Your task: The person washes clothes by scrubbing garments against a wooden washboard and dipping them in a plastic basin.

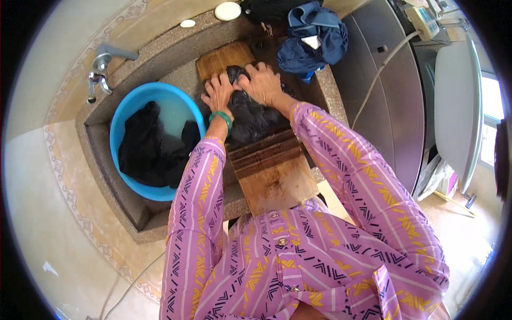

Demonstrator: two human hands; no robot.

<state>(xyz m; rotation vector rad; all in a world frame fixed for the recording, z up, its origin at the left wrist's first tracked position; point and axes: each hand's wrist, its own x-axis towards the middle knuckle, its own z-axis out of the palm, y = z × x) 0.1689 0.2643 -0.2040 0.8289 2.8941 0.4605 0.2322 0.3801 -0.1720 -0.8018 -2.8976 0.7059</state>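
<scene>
A wet black cloth (250, 120) lies bunched on a wooden washboard (277, 184) that slopes across a stone sink. My left hand (217, 95), with a green bangle at its wrist, is closed on the cloth's far end. Right beside it, my right hand (262, 85) grips the same bunched end, and the two hands nearly touch. Part of the cloth pokes up between them, while the rest trails down over the board's ridges. Some of the fingertips are hidden in the folds.
Left of the board, a blue basin (114, 133) holds cloudy water and dark clothes (141, 141). A tap (98, 80) juts from the wall. White oval pieces (228, 11) lie on the stone ledge (200, 34). A navy garment (312, 40) drapes over the far right corner, near a grey hose (381, 69).
</scene>
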